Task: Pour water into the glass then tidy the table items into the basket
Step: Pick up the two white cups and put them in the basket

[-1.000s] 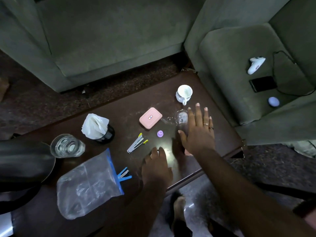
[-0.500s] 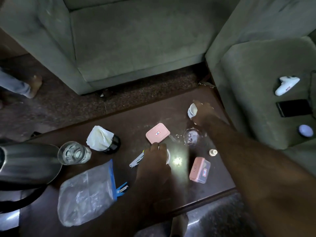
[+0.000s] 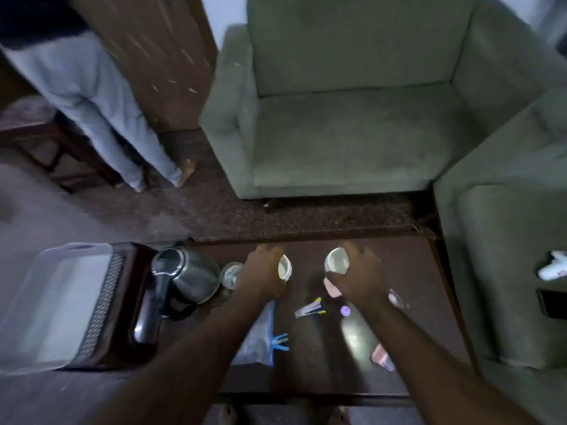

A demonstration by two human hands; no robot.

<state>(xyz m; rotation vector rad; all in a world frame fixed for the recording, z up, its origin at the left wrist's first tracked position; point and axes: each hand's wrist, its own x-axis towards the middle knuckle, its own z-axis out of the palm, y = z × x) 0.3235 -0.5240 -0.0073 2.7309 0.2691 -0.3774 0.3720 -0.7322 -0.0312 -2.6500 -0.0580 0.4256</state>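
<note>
My left hand [image 3: 264, 279] is closed around a small white round item [image 3: 284, 266] above the dark table [image 3: 408, 271]. My right hand [image 3: 359, 279] grips a white cup [image 3: 337, 262] beside it. Left of my left hand stand a glass of water [image 3: 230, 273] and a steel kettle [image 3: 187, 277]. The basket [image 3: 104, 302], pale with a dark mesh side, sits at the far left. Blur softens everything.
On the table lie a plastic bag [image 3: 259, 335], blue clips [image 3: 280, 342], a stapler [image 3: 308, 309], a purple cap [image 3: 345, 310] and two pink boxes [image 3: 331, 289] [image 3: 382, 355]. Green sofas surround the table. A person's legs [image 3: 122, 142] stand at the back left.
The view swung left and up, bringing the basket into sight. My right hand took the white cup and lifted it; my left hand picked up the small white item.
</note>
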